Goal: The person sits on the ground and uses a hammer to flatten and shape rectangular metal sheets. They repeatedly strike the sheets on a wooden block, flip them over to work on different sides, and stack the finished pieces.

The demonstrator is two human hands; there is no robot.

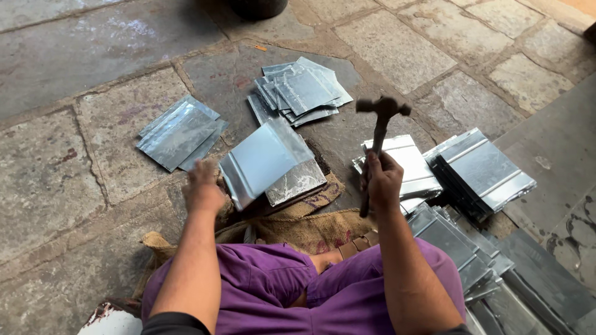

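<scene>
We are at the hammering step. Our right hand (383,180) is wrapped tight round the handle of a hammer (379,133), its head raised above the work. Our left hand (203,186) steadies the near-left corner of a metal sheet (264,158), though blur hides how its fingers sit. The sheet lies on a burlap sack (304,226) on the stone floor (68,155). The next blow, we judge, calls for a square strike on the sheet's folded edge, clear of our left hand.
</scene>
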